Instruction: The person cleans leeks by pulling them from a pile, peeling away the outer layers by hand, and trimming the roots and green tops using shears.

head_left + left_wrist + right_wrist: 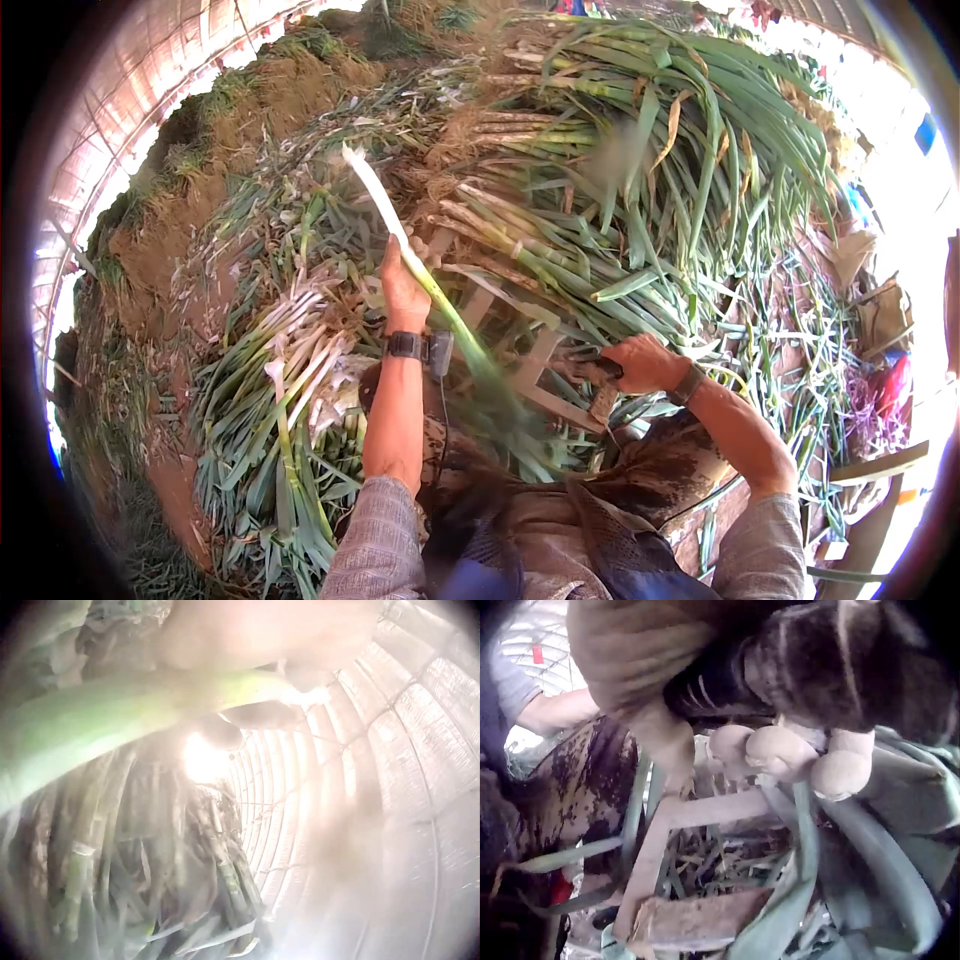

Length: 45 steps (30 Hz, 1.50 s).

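A long green onion [378, 195] slants across the middle of the head view, its bare white end up and its blurred green leaves hanging toward the lap. My left hand [405, 290] grips its shaft; the left wrist view shows the pale green stalk [97, 724] large and blurred beneath the hand [270, 634]. Over by the right knee, my right hand [645, 362] holds a dark, wrapped handle [606, 367]. In the right wrist view the fingers [780, 750] curl round this dark piece [810, 671]; its far end is hidden.
Untrimmed green onions [560, 240] lie heaped ahead and right. Left of me is a pile of white-stemmed onions [300, 340]. A wooden frame [540, 365] stands between my knees, with loose leaves around it. Dry soil and scraps [190, 230] spread at the left.
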### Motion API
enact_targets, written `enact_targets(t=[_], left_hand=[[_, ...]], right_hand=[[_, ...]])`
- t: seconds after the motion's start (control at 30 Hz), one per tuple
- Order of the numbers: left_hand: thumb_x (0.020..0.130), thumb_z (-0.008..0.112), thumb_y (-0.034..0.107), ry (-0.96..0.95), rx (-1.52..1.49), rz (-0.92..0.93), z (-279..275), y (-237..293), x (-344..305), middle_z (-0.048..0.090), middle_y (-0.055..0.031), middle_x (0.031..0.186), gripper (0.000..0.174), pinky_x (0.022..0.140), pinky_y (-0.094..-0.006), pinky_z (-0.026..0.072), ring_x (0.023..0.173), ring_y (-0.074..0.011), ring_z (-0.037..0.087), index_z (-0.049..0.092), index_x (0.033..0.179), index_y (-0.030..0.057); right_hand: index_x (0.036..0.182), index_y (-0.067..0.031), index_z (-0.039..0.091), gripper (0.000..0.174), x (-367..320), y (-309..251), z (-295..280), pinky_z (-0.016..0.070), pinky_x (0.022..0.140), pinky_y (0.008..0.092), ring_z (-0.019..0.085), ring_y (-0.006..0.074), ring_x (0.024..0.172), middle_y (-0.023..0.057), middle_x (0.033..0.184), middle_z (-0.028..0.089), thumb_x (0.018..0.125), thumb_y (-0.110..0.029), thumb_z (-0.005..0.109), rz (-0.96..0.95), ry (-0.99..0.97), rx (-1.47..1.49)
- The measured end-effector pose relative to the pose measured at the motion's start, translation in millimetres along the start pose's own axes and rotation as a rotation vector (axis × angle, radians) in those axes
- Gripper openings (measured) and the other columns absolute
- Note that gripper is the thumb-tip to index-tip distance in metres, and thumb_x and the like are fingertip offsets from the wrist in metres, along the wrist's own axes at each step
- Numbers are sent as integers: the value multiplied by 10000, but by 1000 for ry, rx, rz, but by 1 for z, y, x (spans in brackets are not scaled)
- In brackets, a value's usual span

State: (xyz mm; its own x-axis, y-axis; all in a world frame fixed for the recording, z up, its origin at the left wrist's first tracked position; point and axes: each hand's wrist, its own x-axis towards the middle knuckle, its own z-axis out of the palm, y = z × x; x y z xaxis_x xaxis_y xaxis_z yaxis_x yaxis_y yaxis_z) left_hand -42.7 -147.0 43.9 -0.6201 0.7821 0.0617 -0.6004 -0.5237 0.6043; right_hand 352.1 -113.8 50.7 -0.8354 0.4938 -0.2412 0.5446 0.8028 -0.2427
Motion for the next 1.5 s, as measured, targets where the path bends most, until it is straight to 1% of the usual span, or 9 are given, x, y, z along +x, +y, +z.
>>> enact_targets(t=[0.07,0.47,0.53,0.63,0.67,0.77,0.9,1.2,1.5], left_hand=[[910,662,364,-256,-3,-70,2,22,-2,598,-1,809,318,610,-292,485,728,-131,567,597,1057,90],[961,576,387,-64,1287,714,97,276,-20,585,40,725,339,444,-191,417,526,-19,467,639,1158,118],[961,574,321,201,1928,614,81,300,-17,661,-52,874,341,574,-273,513,627,-109,585,624,1219,105],[948,541,216,13,2457,934,-14,276,8,577,-224,1287,397,816,-385,539,963,-313,663,558,1301,36],[935,567,251,-189,2252,914,-37,253,10,598,-206,1259,425,823,-353,536,958,-303,664,556,1299,30],[870,677,412,-157,1312,-212,16,124,-48,703,-124,1020,418,774,-373,574,895,-207,691,643,1099,64],[914,650,236,-282,777,-579,-13,-30,-39,682,-177,1078,322,867,-438,571,970,-266,684,605,1138,9],[934,637,272,-32,364,-720,-20,-186,-36,624,-121,1103,368,786,-416,549,972,-261,633,571,1222,52],[887,717,316,-10,282,-491,-22,-173,-34,613,-15,918,318,674,-354,474,785,-160,562,620,1104,105]], right_hand=[[1028,-78,656,342,-5,-5,0,478,740,480,635,383,813,180,796,653,720,-226,643,11,5,-27],[918,-26,683,359,2,52,10,492,800,486,632,416,872,229,875,671,766,-348,645,317,209,43],[865,-16,690,337,-3,42,0,493,803,490,636,420,876,234,858,672,736,-323,637,292,105,49],[853,-14,694,314,-11,42,-7,495,809,492,639,416,883,237,856,672,728,-296,631,306,31,29],[834,4,704,298,-16,42,-10,530,774,471,666,403,843,238,838,681,702,-242,599,278,81,4],[837,-3,703,294,-22,57,-7,530,765,468,665,402,834,235,833,679,693,-240,603,355,46,3],[864,-16,695,298,-28,73,-8,524,756,478,657,405,827,219,829,676,688,-238,605,420,194,93],[880,-53,717,278,-40,54,-13,544,739,445,674,360,787,198,799,684,708,-248,618,450,71,150],[918,-25,684,334,-56,53,-35,516,734,440,662,357,779,192,806,668,743,-309,682,460,-7,330]])
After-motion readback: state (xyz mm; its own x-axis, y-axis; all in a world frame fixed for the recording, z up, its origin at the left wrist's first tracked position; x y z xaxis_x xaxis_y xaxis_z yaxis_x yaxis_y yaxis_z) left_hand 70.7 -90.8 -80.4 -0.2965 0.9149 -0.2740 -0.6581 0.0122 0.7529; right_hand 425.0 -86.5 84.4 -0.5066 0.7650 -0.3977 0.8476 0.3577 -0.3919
